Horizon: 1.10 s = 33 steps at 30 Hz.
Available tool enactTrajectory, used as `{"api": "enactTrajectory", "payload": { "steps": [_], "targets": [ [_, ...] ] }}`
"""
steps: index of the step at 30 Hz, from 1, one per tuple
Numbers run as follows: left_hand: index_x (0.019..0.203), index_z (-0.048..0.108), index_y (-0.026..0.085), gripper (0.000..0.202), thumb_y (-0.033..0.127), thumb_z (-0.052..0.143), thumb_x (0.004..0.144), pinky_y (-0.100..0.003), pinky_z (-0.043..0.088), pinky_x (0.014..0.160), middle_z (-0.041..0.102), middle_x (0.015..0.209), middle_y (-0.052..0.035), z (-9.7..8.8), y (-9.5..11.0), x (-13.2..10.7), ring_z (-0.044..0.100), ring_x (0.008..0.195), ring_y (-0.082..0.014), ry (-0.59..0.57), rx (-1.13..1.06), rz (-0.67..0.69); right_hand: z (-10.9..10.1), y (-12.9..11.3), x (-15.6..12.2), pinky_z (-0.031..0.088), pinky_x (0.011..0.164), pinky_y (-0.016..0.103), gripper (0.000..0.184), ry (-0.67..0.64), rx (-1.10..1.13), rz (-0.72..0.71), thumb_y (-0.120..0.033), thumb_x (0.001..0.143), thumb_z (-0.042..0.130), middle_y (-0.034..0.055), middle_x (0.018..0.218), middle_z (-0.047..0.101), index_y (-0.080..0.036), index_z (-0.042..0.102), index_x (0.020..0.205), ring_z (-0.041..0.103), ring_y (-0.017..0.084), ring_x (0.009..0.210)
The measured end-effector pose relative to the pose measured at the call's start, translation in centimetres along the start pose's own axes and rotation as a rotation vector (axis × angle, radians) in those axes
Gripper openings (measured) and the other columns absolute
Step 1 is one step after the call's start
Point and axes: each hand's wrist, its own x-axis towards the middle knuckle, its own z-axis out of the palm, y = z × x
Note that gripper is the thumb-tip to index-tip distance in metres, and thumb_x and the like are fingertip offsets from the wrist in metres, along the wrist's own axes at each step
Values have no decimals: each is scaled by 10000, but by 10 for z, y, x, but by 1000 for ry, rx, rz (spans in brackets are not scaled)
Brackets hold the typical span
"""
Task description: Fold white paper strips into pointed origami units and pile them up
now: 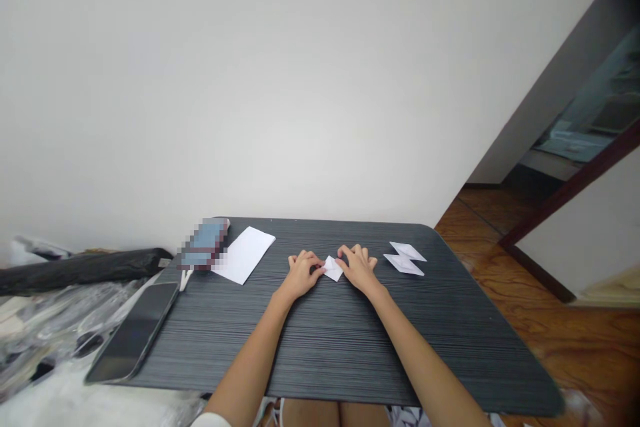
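A small folded white paper piece (333,268) lies on the dark grey table (325,340) near its far middle. My left hand (302,273) has its fingers curled and pinches the paper's left edge. On the paper's right side, my right hand (358,265) presses down with bent fingers. Both hands rest on the tabletop.
A folded white paper shape (405,258) lies to the right of my hands. A white sheet (245,254) and a blurred-out object (205,244) sit at the far left. A black phone (134,333) overhangs the left edge. Clutter lies left of the table, wooden floor to the right.
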Motion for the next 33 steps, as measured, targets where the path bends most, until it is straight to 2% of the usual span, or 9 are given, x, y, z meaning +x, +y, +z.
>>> {"api": "enactTrajectory", "payload": {
  "steps": [3, 12, 14, 17, 20, 24, 30, 33],
  "targets": [
    [832, 599, 206, 148, 267, 485, 760, -318, 223, 714, 571, 835, -16, 0, -2, 0, 440, 849, -170, 5, -24, 3, 0, -2, 0, 249, 669, 333, 161, 10, -8, -11, -404, 769, 427, 22, 832, 421, -279, 510, 826, 374, 201, 822],
    [759, 629, 220, 209, 177, 425, 758, -340, 233, 721, 595, 803, -24, 9, 5, 7, 434, 857, -192, 107, -1, -155, 1, -5, -8, 228, 671, 312, 185, 101, -86, -104, -353, 820, 366, 35, 835, 456, -264, 524, 854, 366, 187, 809],
    [803, 613, 221, 202, 217, 412, 775, -339, 241, 722, 579, 792, -26, 10, 7, 6, 430, 848, -193, 130, 18, -152, 2, -6, -9, 228, 676, 313, 184, 117, -93, -109, -333, 825, 360, 39, 832, 466, -253, 523, 857, 369, 188, 809],
    [919, 563, 218, 238, 358, 470, 750, -337, 253, 726, 548, 822, -35, 10, 8, 4, 418, 854, -204, 127, 52, -117, 3, -7, -10, 232, 684, 317, 199, 131, -72, -112, -309, 834, 339, 46, 837, 484, -237, 522, 859, 381, 191, 815],
    [908, 541, 208, 259, 381, 513, 718, -335, 258, 732, 521, 888, -43, 12, 6, 4, 405, 876, -211, 122, 87, -113, 3, -5, -9, 239, 695, 319, 220, 99, 20, -150, -320, 840, 321, 44, 867, 507, -239, 521, 883, 401, 192, 834],
    [866, 532, 209, 201, 344, 520, 717, -335, 263, 743, 514, 910, -36, 13, 1, 7, 408, 878, -204, 89, 62, -117, 1, 1, -6, 250, 710, 329, 223, 14, 192, -157, -365, 778, 437, 28, 873, 533, -254, 511, 956, 433, 190, 843],
    [846, 525, 203, 174, 300, 539, 702, -334, 287, 753, 548, 891, -29, 12, -2, 8, 438, 864, -197, 104, -46, -111, 1, 6, -1, 264, 748, 368, 139, -43, 330, -130, -321, 705, 527, 25, 864, 546, -212, 563, 783, 454, 196, 854],
    [888, 506, 186, 175, 274, 493, 738, -271, 339, 672, 573, 781, -12, 11, 1, 8, 480, 711, -147, 116, -241, -65, 2, 6, 1, 328, 699, 331, 109, -47, 540, -144, -285, 708, 519, 16, 764, 548, -184, 538, 745, 485, 160, 733]
  ]
}}
